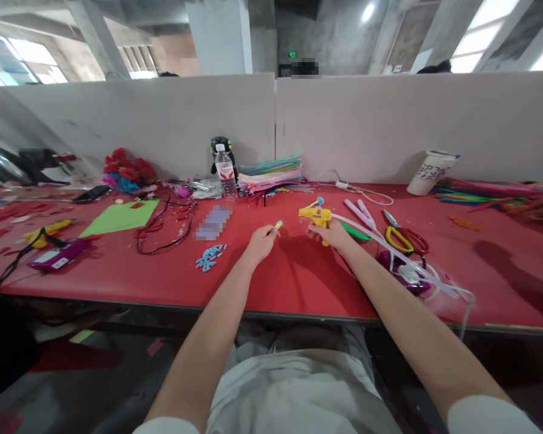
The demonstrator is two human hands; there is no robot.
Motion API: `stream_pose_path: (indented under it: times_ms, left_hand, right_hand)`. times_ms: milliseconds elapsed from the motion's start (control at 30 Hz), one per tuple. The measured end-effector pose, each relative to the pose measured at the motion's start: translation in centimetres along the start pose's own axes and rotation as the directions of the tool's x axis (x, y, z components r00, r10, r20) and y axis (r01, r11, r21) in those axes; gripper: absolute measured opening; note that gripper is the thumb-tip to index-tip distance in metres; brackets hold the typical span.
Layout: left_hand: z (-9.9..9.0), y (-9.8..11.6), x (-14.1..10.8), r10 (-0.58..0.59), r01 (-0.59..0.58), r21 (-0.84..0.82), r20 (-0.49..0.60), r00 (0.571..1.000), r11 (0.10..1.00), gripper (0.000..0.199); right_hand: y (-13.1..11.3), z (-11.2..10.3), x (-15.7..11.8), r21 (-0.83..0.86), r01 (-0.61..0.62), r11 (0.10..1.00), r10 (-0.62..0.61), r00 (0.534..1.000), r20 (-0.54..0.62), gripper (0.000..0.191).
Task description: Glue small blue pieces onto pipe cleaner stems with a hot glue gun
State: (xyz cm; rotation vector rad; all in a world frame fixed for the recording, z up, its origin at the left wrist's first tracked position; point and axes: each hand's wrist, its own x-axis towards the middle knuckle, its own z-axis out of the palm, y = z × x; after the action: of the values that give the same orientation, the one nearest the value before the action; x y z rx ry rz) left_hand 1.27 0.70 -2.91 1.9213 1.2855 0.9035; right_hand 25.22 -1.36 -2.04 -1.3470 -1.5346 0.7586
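Observation:
My left hand point(261, 243) is closed in a pinch on a small piece with light blue and yellow-green on it point(279, 225), too small to name for certain. In my right hand point(332, 234) is a yellow glue gun point(315, 214), its nozzle turned left toward the left hand, with a clear glue stick coming out of its back. Just beyond the gun stands a small blue object point(320, 202). A heap of short light blue pieces point(208, 258) lies on the red table point(280, 283), left of my left hand.
Scissors point(400, 238), a pink flat tool point(359, 212) and a purple device point(407, 277) lie to the right. At the back are a water bottle point(226, 175), pipe cleaner bundles point(274, 173) and a tilted cup point(432, 173). Green paper point(120, 218) and another yellow glue gun point(49, 233) lie left.

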Motion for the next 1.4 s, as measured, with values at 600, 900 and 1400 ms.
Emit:
stream_pose_path:
  times_ms: [600,900,1400]
  left_hand:
    - [-0.1,0.4,-0.2,0.019,-0.017,0.112,-0.015,1.0,0.994,0.032]
    - [0.0,0.5,-0.3,0.046,-0.044,0.095,-0.019,0.999,0.994,0.033]
    - [0.1,0.3,-0.2,0.043,-0.042,0.118,-0.002,0.999,0.992,0.033]
  right_hand:
    - [-0.1,2.8,-2.6,0.077,-0.097,0.992,0.08,0.975,0.207,0.038]
    - [-0.4,2.7,-2.7,0.035,-0.06,0.998,0.051,0.975,0.214,0.039]
    - [0.0,2.7,-2.7,0.005,-0.054,0.999,0.052,0.978,0.204,0.038]
